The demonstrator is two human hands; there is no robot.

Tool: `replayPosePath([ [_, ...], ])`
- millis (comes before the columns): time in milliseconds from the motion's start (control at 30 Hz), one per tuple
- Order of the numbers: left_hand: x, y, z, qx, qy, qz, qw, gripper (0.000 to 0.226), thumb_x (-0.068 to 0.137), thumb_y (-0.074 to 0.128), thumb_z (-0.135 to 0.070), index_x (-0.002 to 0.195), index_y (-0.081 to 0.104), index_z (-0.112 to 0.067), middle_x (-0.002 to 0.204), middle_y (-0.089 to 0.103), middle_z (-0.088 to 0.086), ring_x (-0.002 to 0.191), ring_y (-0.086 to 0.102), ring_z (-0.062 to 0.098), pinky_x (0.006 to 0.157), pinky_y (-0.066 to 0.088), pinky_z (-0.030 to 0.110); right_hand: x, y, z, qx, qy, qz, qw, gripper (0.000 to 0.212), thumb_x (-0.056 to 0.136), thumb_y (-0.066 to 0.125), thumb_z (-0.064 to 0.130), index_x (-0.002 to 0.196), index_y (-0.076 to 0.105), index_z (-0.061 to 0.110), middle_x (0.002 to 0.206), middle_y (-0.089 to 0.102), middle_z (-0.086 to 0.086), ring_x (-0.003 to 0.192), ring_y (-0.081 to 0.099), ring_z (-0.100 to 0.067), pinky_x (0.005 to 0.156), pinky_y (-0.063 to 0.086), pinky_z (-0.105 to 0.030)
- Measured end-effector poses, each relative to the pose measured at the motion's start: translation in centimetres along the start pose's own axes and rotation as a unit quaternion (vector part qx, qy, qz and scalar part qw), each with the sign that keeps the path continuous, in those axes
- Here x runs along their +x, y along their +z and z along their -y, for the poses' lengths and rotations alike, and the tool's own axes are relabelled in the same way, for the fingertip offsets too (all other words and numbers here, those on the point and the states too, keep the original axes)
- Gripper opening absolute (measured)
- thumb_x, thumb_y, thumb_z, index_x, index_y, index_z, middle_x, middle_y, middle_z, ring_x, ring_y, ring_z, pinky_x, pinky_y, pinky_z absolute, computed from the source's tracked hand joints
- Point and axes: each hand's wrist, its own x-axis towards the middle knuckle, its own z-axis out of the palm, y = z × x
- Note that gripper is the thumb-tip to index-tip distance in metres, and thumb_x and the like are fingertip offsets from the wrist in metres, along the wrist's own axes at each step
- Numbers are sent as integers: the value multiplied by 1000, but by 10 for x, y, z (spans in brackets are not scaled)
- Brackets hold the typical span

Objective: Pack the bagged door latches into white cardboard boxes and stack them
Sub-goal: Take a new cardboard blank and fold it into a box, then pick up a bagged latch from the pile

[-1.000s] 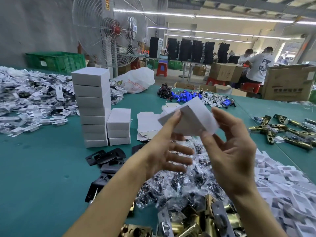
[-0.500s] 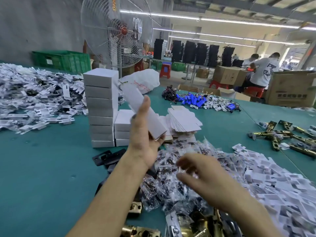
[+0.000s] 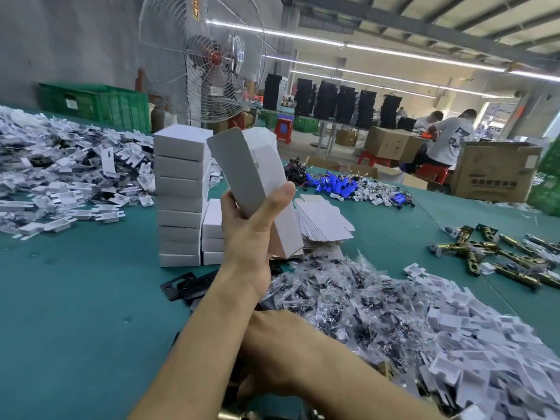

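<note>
Our left hand (image 3: 247, 234) lifts a tilted white box (image 3: 251, 177) over the worktop's (image 3: 75, 313) middle, its grip wrapped round the lower half. The box is probably light, thin and crushable, best held by its edges. Our right hand (image 3: 272, 359) reaches under the left forearm towards the near edge; we cannot tell its grip. The bagged latches (image 3: 333, 298) are heaped to the right.

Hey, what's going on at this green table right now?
A person is mid-packing. Their left grip holds up a white cardboard box near the stack of closed boxes. Their right grip is low under the left forearm, by the pile of bagged latches; whether it holds anything is hidden.
</note>
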Motion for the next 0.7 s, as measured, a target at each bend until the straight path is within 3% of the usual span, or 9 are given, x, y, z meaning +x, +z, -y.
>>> replayPosePath([
  [133,-1,1,-1,19,13,11,1000,82,44,86,-47,116,49,-35,87,70,-21,75,68,-3,57,52,23,-5,-1,1,31,-3,-10,999,40,82,70,18,120,59,14,122,57,-9,111,56,-35,80,52,-47],
  [267,0,2,-7,48,78,4,996,83,46,85,-44,119,48,-29,87,69,-19,79,67,1,67,53,25,-5,2,-3,93,37,-27,995,28,86,68,21,114,63,16,117,62,-7,106,60,-30,80,53,-42],
  [367,-3,6,-11,53,137,19,989,76,53,84,-39,120,51,-25,89,69,-15,80,66,4,68,54,22,-6,-6,-16,182,70,-57,979,26,81,77,22,106,71,16,98,72,-3,78,60,-12,67,49,-26],
  [433,-7,8,-13,51,164,43,984,65,58,82,-39,116,54,-27,88,68,-16,80,64,3,69,58,32,-15,-15,-28,235,101,-89,963,19,79,80,22,97,76,16,79,72,3,60,55,-1,55,40,-16],
  [533,-11,10,-11,59,167,92,980,53,64,77,-40,112,57,-31,85,65,-19,79,62,3,79,57,57,-44,-24,-54,370,163,-192,894,14,81,80,22,94,77,19,76,74,1,66,66,-10,65,54,-26],
  [633,-14,10,-2,127,117,155,973,63,59,75,-45,116,53,-29,87,64,-21,82,62,3,82,60,50,-76,-21,-78,448,235,-375,777,15,79,79,22,92,76,26,81,76,2,75,71,-20,71,61,-30],
  [700,-17,9,9,183,40,210,960,75,53,76,-47,120,49,-28,101,63,-9,82,63,4,80,60,40,-92,-18,-88,438,271,-473,715,22,73,79,31,94,74,28,82,75,5,74,71,-17,69,60,-28],
])
